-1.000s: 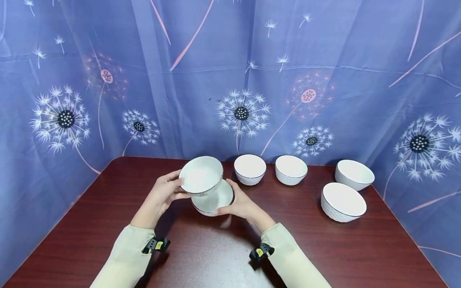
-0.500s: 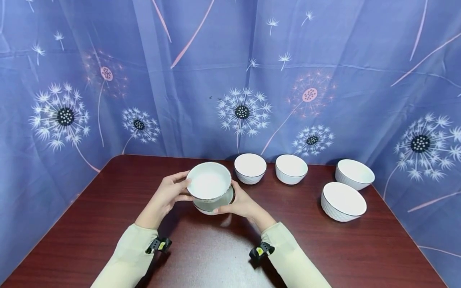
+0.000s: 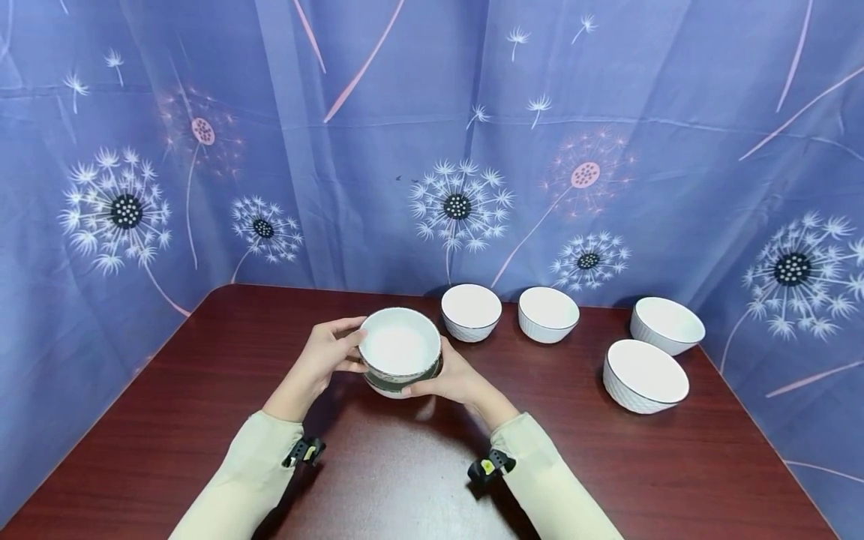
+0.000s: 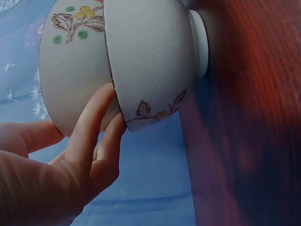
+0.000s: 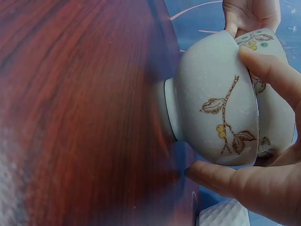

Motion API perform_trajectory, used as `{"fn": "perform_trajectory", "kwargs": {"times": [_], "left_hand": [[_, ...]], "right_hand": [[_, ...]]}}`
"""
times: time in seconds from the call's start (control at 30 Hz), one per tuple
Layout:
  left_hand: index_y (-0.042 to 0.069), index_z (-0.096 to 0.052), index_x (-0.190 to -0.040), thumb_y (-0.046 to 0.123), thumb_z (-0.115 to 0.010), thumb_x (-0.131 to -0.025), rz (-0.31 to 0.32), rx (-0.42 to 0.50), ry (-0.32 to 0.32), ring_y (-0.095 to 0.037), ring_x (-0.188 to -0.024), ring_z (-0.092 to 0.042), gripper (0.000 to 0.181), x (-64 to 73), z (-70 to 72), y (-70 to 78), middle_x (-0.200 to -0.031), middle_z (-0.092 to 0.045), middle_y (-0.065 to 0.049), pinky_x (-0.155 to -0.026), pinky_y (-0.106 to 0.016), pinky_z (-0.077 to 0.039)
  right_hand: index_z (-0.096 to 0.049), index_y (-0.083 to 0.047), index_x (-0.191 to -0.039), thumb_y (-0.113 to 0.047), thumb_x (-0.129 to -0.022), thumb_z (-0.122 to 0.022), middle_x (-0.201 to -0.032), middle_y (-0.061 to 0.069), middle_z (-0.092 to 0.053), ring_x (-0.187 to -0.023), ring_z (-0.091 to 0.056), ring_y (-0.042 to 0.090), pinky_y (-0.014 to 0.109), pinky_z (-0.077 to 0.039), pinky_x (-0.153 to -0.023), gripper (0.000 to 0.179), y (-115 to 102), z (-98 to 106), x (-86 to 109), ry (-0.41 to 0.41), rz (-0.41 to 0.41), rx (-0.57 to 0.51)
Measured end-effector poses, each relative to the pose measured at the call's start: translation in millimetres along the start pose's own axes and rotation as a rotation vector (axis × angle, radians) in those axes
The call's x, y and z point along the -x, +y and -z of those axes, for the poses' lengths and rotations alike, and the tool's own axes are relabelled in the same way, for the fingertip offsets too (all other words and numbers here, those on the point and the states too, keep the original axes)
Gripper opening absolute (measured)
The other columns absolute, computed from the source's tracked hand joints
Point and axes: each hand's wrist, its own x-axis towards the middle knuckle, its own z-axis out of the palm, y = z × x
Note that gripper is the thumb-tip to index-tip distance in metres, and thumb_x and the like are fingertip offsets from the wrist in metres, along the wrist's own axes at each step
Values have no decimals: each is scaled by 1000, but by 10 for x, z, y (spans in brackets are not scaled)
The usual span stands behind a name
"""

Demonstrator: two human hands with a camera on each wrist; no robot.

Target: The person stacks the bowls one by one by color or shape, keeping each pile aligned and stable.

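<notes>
Two white bowls with painted leaves and berries are stacked in front of me. My left hand [image 3: 325,357] grips the upper bowl [image 3: 400,341] by its left side, thumb at the rim. The upper bowl sits partly inside the lower bowl [image 3: 388,388], whose inside is mostly hidden. My right hand [image 3: 460,375] holds the lower bowl from the right, fingers and thumb spread round its rim. In the left wrist view, left fingertips reach the lower bowl's rim [image 4: 111,70]. The lower bowl's foot [image 5: 171,109] is close over the tabletop in the right wrist view.
Two small white textured bowls, one left [image 3: 471,312] and one right [image 3: 548,315], stand behind the stack. Farther right are a ribbed oval bowl [image 3: 667,325] and a larger patterned one [image 3: 645,376]. A blue dandelion curtain [image 3: 351,187] borders the dark red table [image 3: 202,420].
My left hand has moved right and down with the upper bowl, lowering it into the lower bowl. The right hand has stayed on the lower bowl.
</notes>
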Motion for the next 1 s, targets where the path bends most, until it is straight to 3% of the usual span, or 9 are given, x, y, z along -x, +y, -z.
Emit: {"fn": "perform_trajectory", "kwargs": {"times": [0.53,0.8,1.0], "left_hand": [[-12,-51,-131,-2,-55,-94,-16,-57,35,-13,-61,-66,38,-50,13,-47,-100,-65,-23,-57,-32,-57],[-12,-55,-127,-4,-59,-91,-2,-67,56,-13,-60,-66,37,-53,33,-50,-90,-67,-15,-57,-30,-57],[-14,-55,-126,-3,-60,-91,16,-72,57,-14,-62,-67,37,-69,42,-53,-93,-67,-18,-59,-30,-57]], "right_hand": [[-26,-6,-146,-5,-61,-88,-138,12,-45,-129,-40,27,48,-27,-109,105,-5,-23,20,53,-94,9],[-26,-6,-147,-6,-62,-87,-140,13,-44,-130,-39,28,49,-27,-109,105,-4,-28,19,56,-94,0],[-27,-7,-148,-4,-61,-86,-140,13,-44,-130,-39,28,49,-25,-110,105,-3,-27,18,71,-105,-4]]}}
